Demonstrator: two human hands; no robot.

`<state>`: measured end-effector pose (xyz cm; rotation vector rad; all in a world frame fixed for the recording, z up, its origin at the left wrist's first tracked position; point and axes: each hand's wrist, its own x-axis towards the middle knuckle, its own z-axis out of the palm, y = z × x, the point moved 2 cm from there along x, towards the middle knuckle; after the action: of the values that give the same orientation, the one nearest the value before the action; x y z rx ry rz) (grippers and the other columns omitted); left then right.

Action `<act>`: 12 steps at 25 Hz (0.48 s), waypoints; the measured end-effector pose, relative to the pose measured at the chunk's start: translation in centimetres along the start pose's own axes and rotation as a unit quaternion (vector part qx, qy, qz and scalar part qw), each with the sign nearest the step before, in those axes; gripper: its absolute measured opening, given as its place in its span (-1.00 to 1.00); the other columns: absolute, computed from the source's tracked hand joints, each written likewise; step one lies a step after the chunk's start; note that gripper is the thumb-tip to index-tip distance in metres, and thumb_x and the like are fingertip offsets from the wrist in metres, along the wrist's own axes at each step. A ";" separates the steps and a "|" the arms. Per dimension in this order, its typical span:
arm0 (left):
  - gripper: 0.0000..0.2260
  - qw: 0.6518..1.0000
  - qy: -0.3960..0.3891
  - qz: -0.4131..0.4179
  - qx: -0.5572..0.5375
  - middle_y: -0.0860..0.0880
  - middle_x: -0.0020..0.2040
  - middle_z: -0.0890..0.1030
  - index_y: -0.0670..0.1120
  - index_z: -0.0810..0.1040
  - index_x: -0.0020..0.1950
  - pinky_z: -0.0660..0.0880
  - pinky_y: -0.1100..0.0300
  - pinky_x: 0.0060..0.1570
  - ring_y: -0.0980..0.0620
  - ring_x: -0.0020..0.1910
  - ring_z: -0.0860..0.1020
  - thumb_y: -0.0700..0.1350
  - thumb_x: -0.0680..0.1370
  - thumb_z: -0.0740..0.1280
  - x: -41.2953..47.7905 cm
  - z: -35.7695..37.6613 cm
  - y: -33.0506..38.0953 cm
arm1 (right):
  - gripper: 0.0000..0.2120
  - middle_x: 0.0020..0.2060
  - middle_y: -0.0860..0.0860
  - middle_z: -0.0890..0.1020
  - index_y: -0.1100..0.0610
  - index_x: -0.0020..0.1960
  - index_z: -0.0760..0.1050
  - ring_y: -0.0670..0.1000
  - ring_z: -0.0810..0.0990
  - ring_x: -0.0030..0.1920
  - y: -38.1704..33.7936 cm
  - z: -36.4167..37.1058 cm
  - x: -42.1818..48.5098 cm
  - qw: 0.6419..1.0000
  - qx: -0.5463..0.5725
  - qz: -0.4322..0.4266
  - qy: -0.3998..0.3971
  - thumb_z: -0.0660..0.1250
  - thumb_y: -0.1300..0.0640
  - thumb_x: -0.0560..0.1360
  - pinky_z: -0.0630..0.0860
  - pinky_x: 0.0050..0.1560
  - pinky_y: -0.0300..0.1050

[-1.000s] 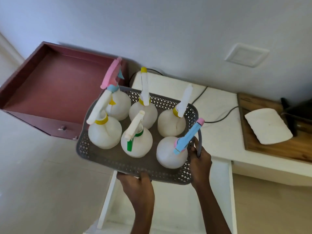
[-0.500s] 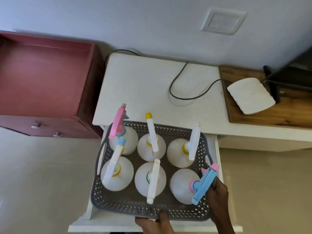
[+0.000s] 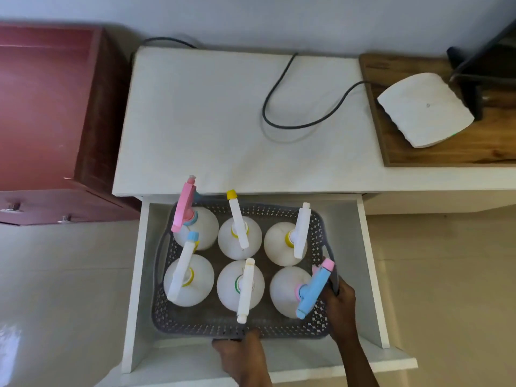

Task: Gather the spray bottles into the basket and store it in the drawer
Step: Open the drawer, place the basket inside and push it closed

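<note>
1. Far to the left of both grips stands a dark red cabinet [image 3: 50,113]. It is beside the white table [image 3: 237,118] and has no part in the step.
2. The left hand [image 3: 243,356] holds the near rim of the grey basket [image 3: 240,328], with the fingers curled over the edge, so its grip is clamped on the basket. The forearm comes up from the bottom of the view, the wrist almost straight.
3. Just beyond this grip, six spray bottles [image 3: 240,286] stand upright in the basket in two rows of three. They stand close together, probably so that none can tip when the basket is carried.
4. The basket is inside the open white drawer [image 3: 136,275], under the front edge of the table. I judge it is resting on the drawer bottom or almost so; I cannot tell which.
5. The right hand [image 3: 339,305] is clamped on the right side of the basket near its handle, beside the bottle with the blue trigger [image 3: 312,291]. The two hands at a corner keep the load level.
6. Well to the right of this grip, a black cable [image 3: 304,107] and a wooden board [image 3: 452,152] lie on the table.
</note>
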<state>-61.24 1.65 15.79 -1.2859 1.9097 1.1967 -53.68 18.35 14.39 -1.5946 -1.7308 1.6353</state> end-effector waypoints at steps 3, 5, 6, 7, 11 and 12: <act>-0.59 1.000 0.010 -0.026 0.009 -0.25 -0.03 0.57 -0.21 0.37 0.02 0.55 -0.06 0.04 -0.21 -0.04 0.57 -0.35 0.25 0.45 2.0 1.2 0.3 | -0.79 -0.16 -0.06 0.71 0.23 0.13 0.56 0.00 0.67 -0.09 1.7 1.4 2.5 1.000 -0.013 0.018 0.012 0.32 0.27 0.50 0.64 -0.03 0.00; -0.60 0.999 -0.004 -0.049 0.003 -0.25 -0.06 0.58 -0.23 0.40 0.02 0.53 0.03 0.00 -0.20 -0.09 0.56 -0.34 0.26 0.46 3.1 1.8 0.3 | -0.86 -0.30 -0.23 0.68 0.11 0.03 0.57 -0.15 0.67 -0.20 2.2 2.3 3.7 0.999 -0.009 0.030 -0.010 0.30 0.26 0.52 0.63 -0.17 -0.25; -0.59 0.998 -0.019 -0.054 -0.026 -0.23 -0.06 0.58 -0.21 0.40 0.02 0.52 0.03 0.00 -0.17 -0.12 0.55 -0.35 0.26 0.46 4.3 2.5 -0.2 | -0.85 -0.33 -0.26 0.67 0.05 -0.03 0.56 -0.20 0.65 -0.25 2.2 2.8 4.3 0.999 0.001 0.039 -0.022 0.26 0.24 0.54 0.60 -0.24 -0.33; -0.57 0.997 -0.026 -0.046 -0.053 -0.19 -0.05 0.57 -0.16 0.39 0.03 0.52 0.02 0.02 -0.15 -0.14 0.53 -0.37 0.24 0.45 4.6 3.1 -0.4 | -0.84 -0.35 -0.25 0.67 0.02 -0.07 0.56 -0.21 0.64 -0.28 2.5 3.3 5.0 0.998 0.002 0.049 -0.029 0.24 0.22 0.55 0.58 -0.27 -0.34; -0.48 0.988 -0.012 -0.026 -0.151 -0.04 0.05 0.50 0.01 0.40 0.11 0.48 -0.05 0.20 -0.10 -0.04 0.50 -0.45 0.30 0.38 6.1 4.7 -1.5 | -0.83 -0.31 -0.12 0.69 0.15 0.05 0.61 -0.09 0.65 -0.23 5.6 4.5 7.4 0.999 0.003 0.043 -0.029 0.33 0.29 0.49 0.58 -0.21 -0.16; -0.51 0.988 -0.002 -0.038 -0.147 -0.03 0.06 0.49 0.02 0.42 0.08 0.47 -0.05 0.21 -0.08 -0.02 0.49 -0.47 0.33 0.35 6.4 5.1 -1.6 | -0.81 -0.30 -0.12 0.70 0.16 0.06 0.60 -0.08 0.65 -0.21 6.3 4.7 7.6 0.998 0.006 0.048 -0.027 0.33 0.30 0.49 0.57 -0.19 -0.15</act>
<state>-62.56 3.11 7.74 -1.4902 1.7106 1.4794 -56.90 20.55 4.18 -1.6660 -1.6918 1.7452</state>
